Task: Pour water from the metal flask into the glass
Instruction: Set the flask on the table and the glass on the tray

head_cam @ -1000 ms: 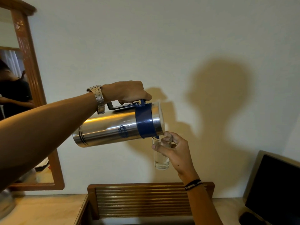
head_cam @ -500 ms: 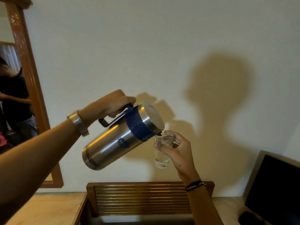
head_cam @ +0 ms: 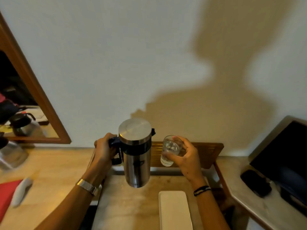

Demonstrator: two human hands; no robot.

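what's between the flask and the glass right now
Nothing solid. In the head view a narrow gap separates the metal flask from the glass; only the slatted wooden backrest behind shows through it.

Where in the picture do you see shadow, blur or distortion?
Head view: a large shadow of the person falls on the white wall; the brown wooden mirror frame leans from wide-angle distortion; the white object on the red cloth is blurred.
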